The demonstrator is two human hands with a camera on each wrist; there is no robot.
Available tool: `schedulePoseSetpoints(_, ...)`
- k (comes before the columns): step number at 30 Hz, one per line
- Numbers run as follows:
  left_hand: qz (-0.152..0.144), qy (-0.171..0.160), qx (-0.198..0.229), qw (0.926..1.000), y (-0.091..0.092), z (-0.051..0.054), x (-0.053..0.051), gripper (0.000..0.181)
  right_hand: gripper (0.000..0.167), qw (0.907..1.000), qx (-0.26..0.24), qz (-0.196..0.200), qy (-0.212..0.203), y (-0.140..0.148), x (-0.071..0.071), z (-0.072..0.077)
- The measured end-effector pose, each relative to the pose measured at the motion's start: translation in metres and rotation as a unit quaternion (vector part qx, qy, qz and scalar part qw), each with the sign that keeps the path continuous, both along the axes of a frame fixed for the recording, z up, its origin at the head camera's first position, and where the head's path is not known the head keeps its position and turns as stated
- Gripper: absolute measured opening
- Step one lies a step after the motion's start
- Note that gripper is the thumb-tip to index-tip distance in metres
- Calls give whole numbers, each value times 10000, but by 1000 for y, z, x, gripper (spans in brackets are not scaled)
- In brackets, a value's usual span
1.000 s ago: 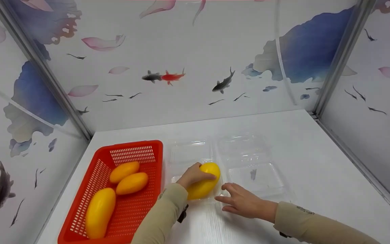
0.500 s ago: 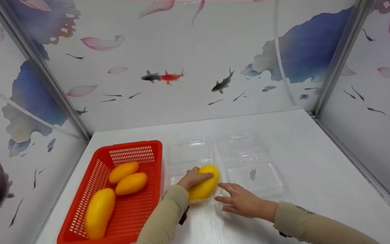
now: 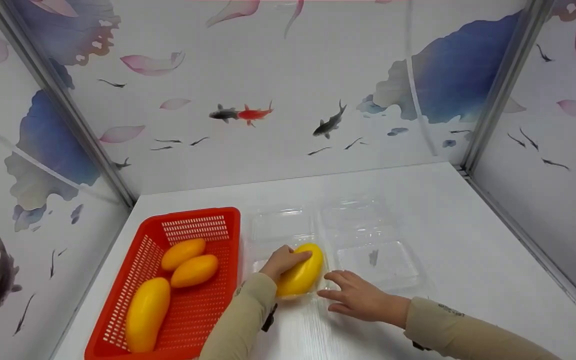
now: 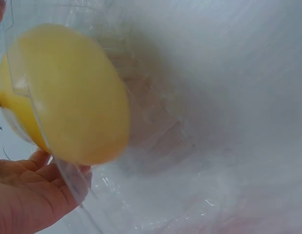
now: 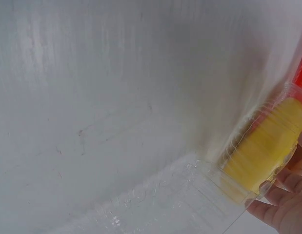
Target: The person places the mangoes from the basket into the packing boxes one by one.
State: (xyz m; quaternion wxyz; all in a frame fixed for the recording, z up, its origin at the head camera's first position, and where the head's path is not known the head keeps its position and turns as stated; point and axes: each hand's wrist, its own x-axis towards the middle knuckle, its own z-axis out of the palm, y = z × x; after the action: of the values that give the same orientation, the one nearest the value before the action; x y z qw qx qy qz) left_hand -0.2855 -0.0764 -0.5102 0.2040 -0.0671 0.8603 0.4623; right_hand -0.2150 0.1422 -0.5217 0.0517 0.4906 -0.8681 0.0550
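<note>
My left hand point(image 3: 284, 262) holds a large yellow mango point(image 3: 302, 275) from above, in the near half of a clear plastic clamshell box point(image 3: 283, 225). The box's walls show in front of the mango point(image 4: 72, 97) in the left wrist view. My right hand point(image 3: 355, 296) is just right of this box with its fingers spread. In the right wrist view, fingertips of the right hand point(image 5: 287, 202) touch the box's clear edge beside the mango point(image 5: 263, 151). The mango's underside and part of the left fingers are hidden.
A red plastic basket point(image 3: 238, 240) on the left holds two smaller orange mangoes point(image 3: 195, 271) and a long yellow-orange one point(image 3: 148, 315). Another clear clamshell box point(image 3: 378, 262) lies unfolded to the right. White walls printed with fish surround the white table point(image 3: 473, 260).
The mango and my left hand have shifted slightly toward me and down. My right hand has stayed almost still, its fingers by the box edge.
</note>
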Motion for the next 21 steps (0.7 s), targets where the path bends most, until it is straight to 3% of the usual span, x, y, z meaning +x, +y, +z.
schedulePoseSetpoints(8, -73, -37, -198, 9998, 0, 4, 1, 71, 41, 9999, 11, -55, -142, 0, 0, 0)
schedulePoseSetpoints(12, -17, -80, -252, 9996, -1, 10, 1, 71, 41, 9998, 27, -40, -172, -1, 0, 0)
schedulePoseSetpoints(17, -27, -23, -138, 9999, -5, 28, 0, 74, 41, 9992, 53, -101, -374, -1, -1, 2)
schedulePoseSetpoints(21, -228, 417, -231, 9986, -11, 51, -5, 71, 41, 9985, 67, -157, -515, -1, -1, 3)
